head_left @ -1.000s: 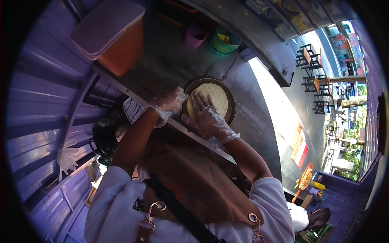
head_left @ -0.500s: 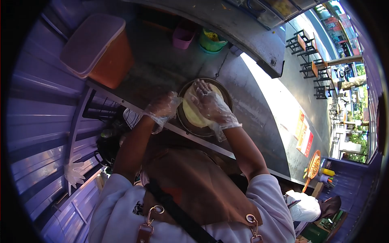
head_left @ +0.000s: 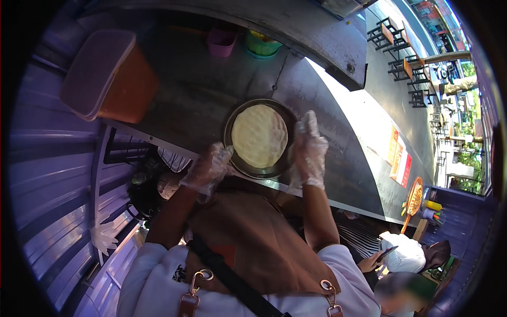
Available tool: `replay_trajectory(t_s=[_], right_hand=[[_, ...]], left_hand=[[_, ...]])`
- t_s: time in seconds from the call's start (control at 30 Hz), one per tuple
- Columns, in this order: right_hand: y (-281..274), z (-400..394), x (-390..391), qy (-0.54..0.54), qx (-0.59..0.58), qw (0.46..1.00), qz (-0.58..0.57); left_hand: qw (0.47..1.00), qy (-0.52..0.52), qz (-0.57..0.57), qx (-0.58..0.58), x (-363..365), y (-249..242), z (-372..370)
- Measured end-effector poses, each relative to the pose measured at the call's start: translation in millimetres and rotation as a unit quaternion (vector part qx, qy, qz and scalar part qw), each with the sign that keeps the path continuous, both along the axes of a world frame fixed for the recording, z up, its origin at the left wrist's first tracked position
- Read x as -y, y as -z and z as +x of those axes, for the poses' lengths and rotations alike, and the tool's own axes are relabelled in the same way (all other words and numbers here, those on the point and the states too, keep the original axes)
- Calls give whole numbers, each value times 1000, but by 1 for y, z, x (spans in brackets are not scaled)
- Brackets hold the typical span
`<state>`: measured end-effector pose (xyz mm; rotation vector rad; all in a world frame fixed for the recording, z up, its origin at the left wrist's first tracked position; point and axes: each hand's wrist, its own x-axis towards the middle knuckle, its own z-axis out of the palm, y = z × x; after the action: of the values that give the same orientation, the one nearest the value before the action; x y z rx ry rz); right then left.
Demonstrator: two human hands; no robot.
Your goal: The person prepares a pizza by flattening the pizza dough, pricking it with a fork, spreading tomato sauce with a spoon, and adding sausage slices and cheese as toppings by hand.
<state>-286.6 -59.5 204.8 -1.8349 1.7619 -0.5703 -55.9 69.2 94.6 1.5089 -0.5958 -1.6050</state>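
A round, pale, flat dough (head_left: 260, 136) lies in a dark round pan (head_left: 289, 117) near the counter's front edge. My left hand (head_left: 211, 165), in a clear plastic glove, is at the pan's lower left rim with its fingers curled; whether it grips the rim is hard to tell. On the pan's right side is my right hand (head_left: 308, 150), gloved the same way, its fingers pointing up beside the rim. Neither hand covers the dough.
An orange tub with a pale lid (head_left: 100, 74) stands at the left. Pink (head_left: 221, 42) and green (head_left: 262, 45) containers sit at the back. A pizza on a paddle (head_left: 414, 198) is at the far right, near a person in white (head_left: 402, 252).
My right hand has lifted off the dough and moved right to the pan's side. My left hand has shifted lower along the rim. The dough now shows whole. More people show at lower right.
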Motion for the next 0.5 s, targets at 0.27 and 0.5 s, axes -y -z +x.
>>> replay_trajectory(t_s=[0.27, 0.5], right_hand=[[53, 38, -70, -267, -154, 951, 28], [33, 13, -50, -218, -55, 970, 88]], left_hand=[[992, 83, 80, -56, -7, -5, -4], [985, 70, 53, -149, -8, 15, 5]])
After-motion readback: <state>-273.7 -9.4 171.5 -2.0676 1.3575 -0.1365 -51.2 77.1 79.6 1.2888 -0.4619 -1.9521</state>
